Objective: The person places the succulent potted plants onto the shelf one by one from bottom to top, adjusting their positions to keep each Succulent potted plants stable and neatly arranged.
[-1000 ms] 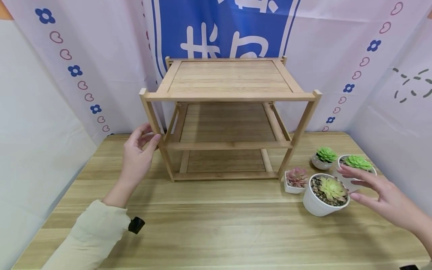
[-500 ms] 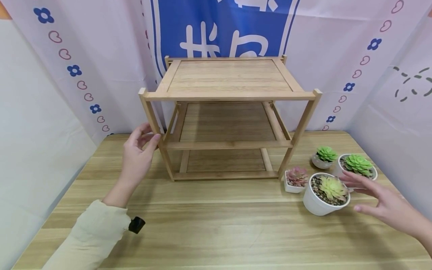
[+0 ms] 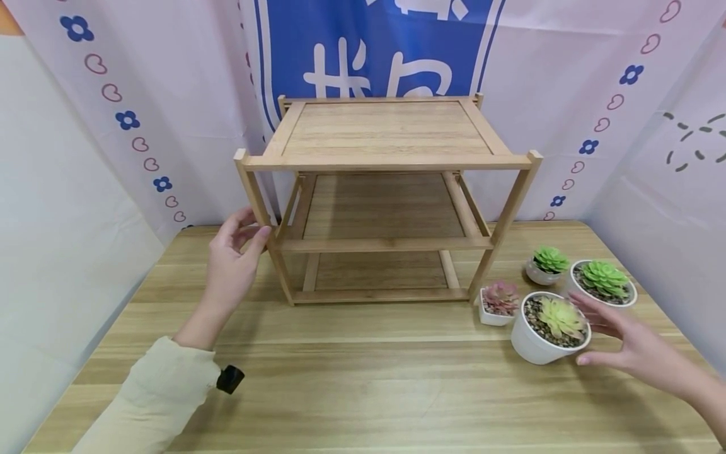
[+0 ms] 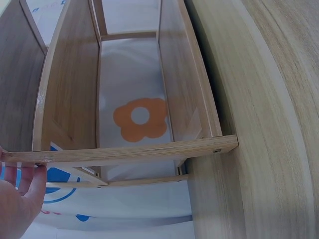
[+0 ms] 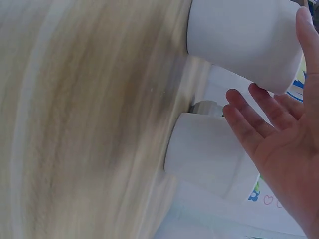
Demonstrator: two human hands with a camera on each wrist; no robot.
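My left hand (image 3: 234,255) grips the front left post of a three-tier wooden shelf (image 3: 391,129), its thumb in front and its fingers behind. In the left wrist view the fingertips meet that post (image 4: 144,152) at the left edge. On the right, my right hand (image 3: 632,343) is spread beside a white round pot (image 3: 533,343) with a yellow-green succulent (image 3: 561,318). Its thumb is near the pot's front side, and the fingers reach behind the rim. The right wrist view shows the right hand's fingers extended along the white pot (image 5: 239,40).
Behind the right hand stands another white pot (image 3: 628,304) with a green succulent. A small round pot (image 3: 541,275) and a square pot with a reddish succulent (image 3: 500,299) stand nearer the shelf. Printed curtains (image 3: 539,82) hang behind the wooden table (image 3: 363,391).
My right hand, after drawing slightly back, has moved left and closer to the pot with the yellow-green succulent. The left hand and the shelf hold still.
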